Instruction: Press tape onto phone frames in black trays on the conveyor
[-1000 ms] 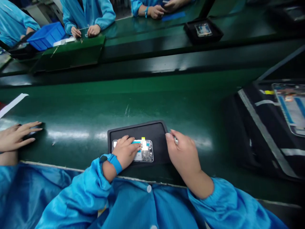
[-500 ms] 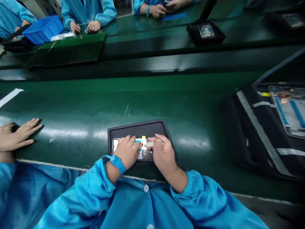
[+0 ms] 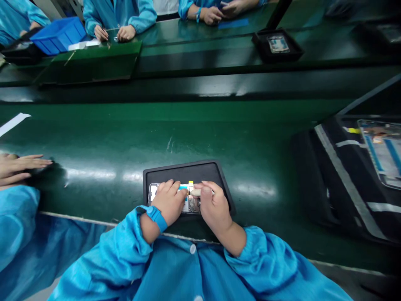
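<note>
A black tray lies on the green belt in front of me. In it rests an opened phone frame with bare circuitry, a blue strip and a small yellow tab. My left hand, with a blue wrist strap, lies over the frame's left half with fingers curled down on it. My right hand is closed in a pinch on a slim pale tool, its tip touching the frame near the yellow tab.
A neighbour's hand rests flat on the belt at far left. A black tray with another phone frame sits at right. Across the belt, people in blue coats work beside a blue bin and a small black tray.
My right hand came in from the tray's right edge to the frame and set the tool tip on it. The left hand stayed put. The neighbour's hand drew back to the left.
</note>
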Tool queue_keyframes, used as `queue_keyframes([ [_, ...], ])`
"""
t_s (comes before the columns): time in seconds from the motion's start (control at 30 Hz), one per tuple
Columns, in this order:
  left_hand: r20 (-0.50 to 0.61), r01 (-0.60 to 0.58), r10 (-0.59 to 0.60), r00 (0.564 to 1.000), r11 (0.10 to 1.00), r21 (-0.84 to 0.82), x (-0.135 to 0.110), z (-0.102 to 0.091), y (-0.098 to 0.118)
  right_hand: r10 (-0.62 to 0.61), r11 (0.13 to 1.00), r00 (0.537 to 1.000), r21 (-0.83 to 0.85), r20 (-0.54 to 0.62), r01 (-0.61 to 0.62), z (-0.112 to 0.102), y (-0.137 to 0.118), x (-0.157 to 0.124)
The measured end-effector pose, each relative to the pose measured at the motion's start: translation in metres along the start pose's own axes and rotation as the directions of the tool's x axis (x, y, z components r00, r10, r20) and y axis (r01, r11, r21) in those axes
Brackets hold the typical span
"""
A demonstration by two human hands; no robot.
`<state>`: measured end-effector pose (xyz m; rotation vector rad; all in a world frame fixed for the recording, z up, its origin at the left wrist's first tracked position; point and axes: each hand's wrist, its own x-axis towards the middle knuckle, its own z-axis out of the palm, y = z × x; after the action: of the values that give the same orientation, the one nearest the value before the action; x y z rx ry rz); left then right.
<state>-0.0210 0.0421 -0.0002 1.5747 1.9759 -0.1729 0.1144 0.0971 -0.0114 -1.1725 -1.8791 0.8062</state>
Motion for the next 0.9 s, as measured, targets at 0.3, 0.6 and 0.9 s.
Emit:
queue_keyframes([
  [0.3, 0.167, 0.099, -0.089, 0.982, 0.994, -0.05, -0.002, -0.005, 0.003, -0.378, 0.897, 0.899, -0.154, 0.224, 0.415, 0.004, -0.023, 0.02],
  [0.6, 0.196, 0.193, -0.153, 0.968, 0.96, -0.201, 0.004, -0.021, 0.002, 0.189, 0.977, 0.967, 0.065, 0.169, -0.202, 0.001, -0.009, 0.023],
  [0.9, 0.164, 0.282, -0.25, 0.954, 0.933, -0.222, 0.013, -0.028, 0.01, 0.553, 0.776, 0.824, 0.287, 0.122, -0.562, -0.016, 0.002, 0.014],
])
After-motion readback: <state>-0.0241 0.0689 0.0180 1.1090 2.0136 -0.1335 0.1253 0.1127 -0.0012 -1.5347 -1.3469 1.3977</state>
